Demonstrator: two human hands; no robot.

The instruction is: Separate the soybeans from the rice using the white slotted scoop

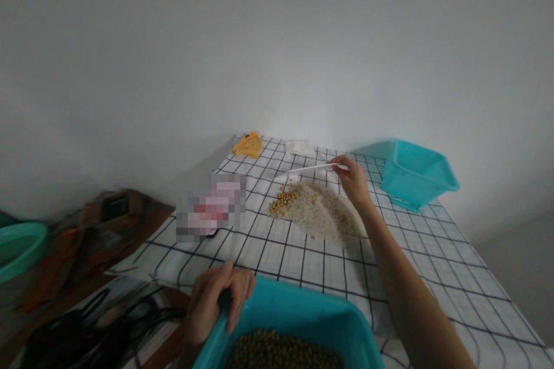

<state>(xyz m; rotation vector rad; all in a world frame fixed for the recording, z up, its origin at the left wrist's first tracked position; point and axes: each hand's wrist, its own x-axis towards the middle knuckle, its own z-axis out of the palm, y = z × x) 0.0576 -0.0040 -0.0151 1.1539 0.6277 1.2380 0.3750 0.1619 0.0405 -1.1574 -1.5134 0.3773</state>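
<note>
My left hand (216,300) grips the near-left rim of a teal basin (298,314) that holds greenish-brown beans (281,351). My right hand (352,179) reaches out over the checked tablecloth (433,253) and pinches a long white stick-like tool (309,169). The tool's far end lies over a heap of white rice (318,213) with yellow soybeans (283,200) gathered at its left edge.
A second teal basin (415,173) sits tilted at the table's far right. A yellow cloth (248,145) and a white cloth (300,147) lie by the wall. A blurred pinkish patch (212,207) is on the left. Dark clutter, cables and a green bowl (19,245) lie left of the table.
</note>
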